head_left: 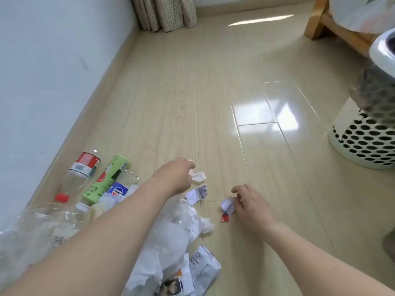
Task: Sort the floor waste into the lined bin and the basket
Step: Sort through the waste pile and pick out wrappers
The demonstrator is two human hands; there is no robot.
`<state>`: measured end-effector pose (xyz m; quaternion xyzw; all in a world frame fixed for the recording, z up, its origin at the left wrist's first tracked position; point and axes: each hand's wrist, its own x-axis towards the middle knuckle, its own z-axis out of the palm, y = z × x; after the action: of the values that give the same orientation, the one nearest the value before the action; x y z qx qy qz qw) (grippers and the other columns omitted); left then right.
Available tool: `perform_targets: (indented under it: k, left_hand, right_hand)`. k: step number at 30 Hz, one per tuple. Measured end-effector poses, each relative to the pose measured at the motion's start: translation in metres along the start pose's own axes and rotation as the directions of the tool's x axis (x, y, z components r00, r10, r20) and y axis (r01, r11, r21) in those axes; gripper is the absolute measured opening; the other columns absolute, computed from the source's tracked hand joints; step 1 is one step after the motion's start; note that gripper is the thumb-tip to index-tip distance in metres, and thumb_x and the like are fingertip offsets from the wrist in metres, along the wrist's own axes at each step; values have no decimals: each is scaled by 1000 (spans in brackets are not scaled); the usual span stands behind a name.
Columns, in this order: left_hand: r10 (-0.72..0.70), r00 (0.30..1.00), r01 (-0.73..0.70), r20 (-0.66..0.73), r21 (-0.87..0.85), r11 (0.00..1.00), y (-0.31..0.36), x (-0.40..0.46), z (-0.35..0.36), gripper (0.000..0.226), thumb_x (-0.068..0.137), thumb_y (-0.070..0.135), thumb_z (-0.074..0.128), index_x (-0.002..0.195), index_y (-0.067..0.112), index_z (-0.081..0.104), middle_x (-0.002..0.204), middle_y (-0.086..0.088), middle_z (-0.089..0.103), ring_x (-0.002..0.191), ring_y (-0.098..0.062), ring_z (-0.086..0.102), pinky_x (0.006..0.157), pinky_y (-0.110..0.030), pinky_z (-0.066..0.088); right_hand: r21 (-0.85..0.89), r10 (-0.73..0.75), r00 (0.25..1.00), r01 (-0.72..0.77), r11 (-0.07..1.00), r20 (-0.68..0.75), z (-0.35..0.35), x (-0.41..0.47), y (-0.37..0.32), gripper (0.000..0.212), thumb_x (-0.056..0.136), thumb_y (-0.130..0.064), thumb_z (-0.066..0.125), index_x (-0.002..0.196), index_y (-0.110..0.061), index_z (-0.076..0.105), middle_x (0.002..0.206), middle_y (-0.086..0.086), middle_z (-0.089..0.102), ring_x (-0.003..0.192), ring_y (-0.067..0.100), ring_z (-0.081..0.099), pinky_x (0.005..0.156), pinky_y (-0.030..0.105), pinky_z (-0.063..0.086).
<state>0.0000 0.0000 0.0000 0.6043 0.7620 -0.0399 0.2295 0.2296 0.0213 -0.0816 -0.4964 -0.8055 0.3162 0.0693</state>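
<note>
The left hand (177,176) pinches a small white paper wad (197,176) between curled fingers, just at floor level, approx. in the middle of the view. The right hand (250,201) is beside a folded scrap (227,205), fingers curled toward it and touching its right edge; I cannot tell if the pinch is already closed. A tiny red piece (224,217) lies just below this scrap, and another folded paper (197,194) lies between the two hands.

The relation that matters: both containers stand to the right. The white basket (363,142) w/ round holes is on the floor far right, well apart from the hands, and a lined bin (382,50) shows only partly at the right edge above it. So the right hand is the nearer one to both; the left hand must cross over the whole pile to reach.

Bottles (94,178) lie on the left near the wall, long axes pointing away, caps toward the person. More crumpled paper and wrappers (181,242) sit under the left forearm. Probably paper goes first, bottles later.
</note>
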Motion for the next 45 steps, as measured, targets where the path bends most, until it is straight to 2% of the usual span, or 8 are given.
perform_targets:
  k: [6, 14, 21, 28, 33, 35, 39, 45]
  left_hand:
    - [-116, 993, 115, 0, 108, 987, 1, 45, 22, 41, 91, 10, 45, 132, 15, 48, 127, -7, 41, 103, -26, 50, 87, -36, 48]
    - [-91, 996, 88, 3, 237, 967, -3, 65, 37, 13, 87, 3, 45, 91, 12, 35, 79, 0, 35, 78, -25, 47, 64, -32, 37]
    - [-95, 992, 74, 84, 230, 970, -2, 67, 22, 6, 90, 17, 45, 93, 13, 48, 90, -3, 52, 81, -24, 52, 66, -32, 42]
    - [-37, 999, 41, -26, 161, 986, 14, 31, 12, 16, 86, 3, 40, 91, 14, 50, 89, -5, 57, 77, -25, 54, 56, -30, 38]
    - [-51, 994, 40, -101, -106, 994, 35, -14, -2, 20, 83, 3, 41, 89, 16, 55, 89, -3, 61, 81, -25, 59, 65, -34, 48]
    - [-55, 992, 27, -115, -226, 974, 49, -30, -12, 20, 85, 5, 43, 88, 17, 58, 88, -1, 62, 82, -23, 59, 67, -32, 49]
    - [-13, 988, -46, -153, -372, 927, 92, -57, -45, 18, 87, 8, 48, 86, 19, 62, 86, 3, 65, 73, -14, 59, 60, -24, 47]
    - [124, 967, -212, -224, -427, 879, 208, -80, -106, 18, 83, 8, 53, 78, 22, 65, 77, 1, 67, 56, -8, 52, 48, -20, 36]
  right_hand:
    - [-27, -238, 950, 237, 971, -200, 18, 15, 23, 32, 80, -25, 42, 101, -21, 65, 84, -10, 49, 66, 13, 50, 61, 23, 37]
    - [-39, -334, 925, 333, 942, -180, 16, 14, 26, 29, 77, -31, 51, 101, -31, 67, 88, -9, 52, 72, 11, 51, 68, 24, 38]
    - [-170, -432, 882, 404, 899, -186, 21, 21, 33, 7, 80, -24, 55, 82, -25, 62, 88, -8, 53, 66, 15, 48, 66, 23, 29]
    - [-69, -273, 948, 265, 962, -166, 20, 23, 28, 27, 87, -35, 36, 81, -20, 57, 87, -8, 51, 71, 11, 42, 70, 22, 27]
    - [373, 174, 985, -168, 913, 19, -10, 11, -5, 16, 91, -18, 40, 77, -17, 50, 93, -3, 62, 85, 22, 56, 66, 28, 36]
    - [445, 225, 974, -217, 869, 36, -37, 1, -22, 15, 92, -16, 41, 80, -16, 50, 89, -1, 64, 72, 21, 52, 60, 29, 37]
    - [239, 96, 994, -104, 965, 45, -132, -27, -47, 19, 92, -30, 56, 87, -12, 56, 91, 0, 70, 70, 18, 52, 59, 27, 41]
    - [-18, 247, 968, -247, 969, -41, -293, -104, -12, 15, 83, -26, 70, 74, -17, 62, 87, 1, 69, 79, 17, 61, 61, 26, 45]
